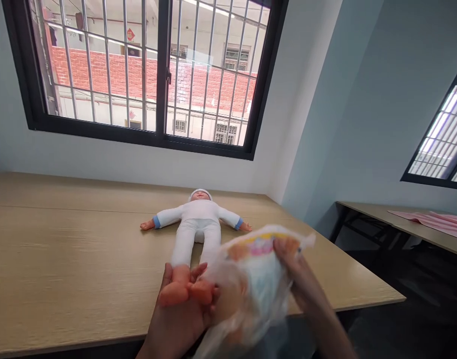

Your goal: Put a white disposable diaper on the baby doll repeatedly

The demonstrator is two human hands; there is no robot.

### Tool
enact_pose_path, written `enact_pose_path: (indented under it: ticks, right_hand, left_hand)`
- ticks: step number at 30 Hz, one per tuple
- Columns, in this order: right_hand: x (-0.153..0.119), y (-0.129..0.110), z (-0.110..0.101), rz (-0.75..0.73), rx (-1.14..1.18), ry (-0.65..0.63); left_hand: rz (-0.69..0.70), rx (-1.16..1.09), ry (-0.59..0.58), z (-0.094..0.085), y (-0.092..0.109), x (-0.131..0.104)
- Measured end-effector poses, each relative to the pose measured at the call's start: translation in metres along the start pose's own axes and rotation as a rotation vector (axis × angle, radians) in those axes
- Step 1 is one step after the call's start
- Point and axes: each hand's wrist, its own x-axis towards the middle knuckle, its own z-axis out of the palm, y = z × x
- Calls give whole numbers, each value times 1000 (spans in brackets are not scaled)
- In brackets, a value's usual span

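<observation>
A baby doll in a white suit with blue cuffs and a white cap lies on its back on the table, arms spread and legs toward me. My left hand is under its bare feet, palm up, with fingers curled around the ankles. In my right hand is a disposable diaper, gripped at its printed yellow and pink waistband. The diaper hangs partly unfolded and blurred by motion over the table's front edge, covering part of the doll's lower leg and some fingers of my left hand.
The light wooden table reaches back to the wall under a barred window. Its right edge slants toward me. Farther right, a second table carries a pink striped cloth.
</observation>
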Motion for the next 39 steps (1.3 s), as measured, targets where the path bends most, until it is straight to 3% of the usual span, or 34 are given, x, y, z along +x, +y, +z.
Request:
enact_pose_path:
  ticks: [3,5,7,9,12,16,18,19,23,28,32,36,39]
  right_hand:
    - [53,-67,-21,-146,-271,186]
    - [86,-105,-33,-367,-382,392]
    - [107,-130,-41,-670,-495,537]
    - [114,-135,-46,-856,-524,575]
    - [100,-101,-49,-862,-587,374]
    - [63,-12,-58,-504,-1040,-58]
    - [47,28,-65,-389,-1222,-269]
    - [42,43,-69,-365,-1298,-315]
    - [34,70,-71,-265,-1508,-285]
    - [33,69,-52,-147,-1607,-275]
    - [28,64,-56,-86,-1637,-208]
    - [25,57,-60,3,-1730,-112]
    - [24,59,-41,-4,-1771,-126]
  left_hand:
    - [-15,63,-88,6,9,6]
    - [-16,106,-149,15,16,10]
    - [-10,153,-203,27,23,14]
    - [3,205,-255,42,32,19]
    - [5,258,-323,64,49,26]
    - [-7,317,-408,89,73,39]
    - [-13,342,-433,99,84,46]
    - [-16,352,-439,104,89,50]
    - [-33,395,-449,121,104,62]
    - [-67,392,-397,142,130,74]
    - [-79,415,-420,150,149,77]
    - [-85,442,-423,149,151,76]
    - [-92,451,-425,147,145,78]
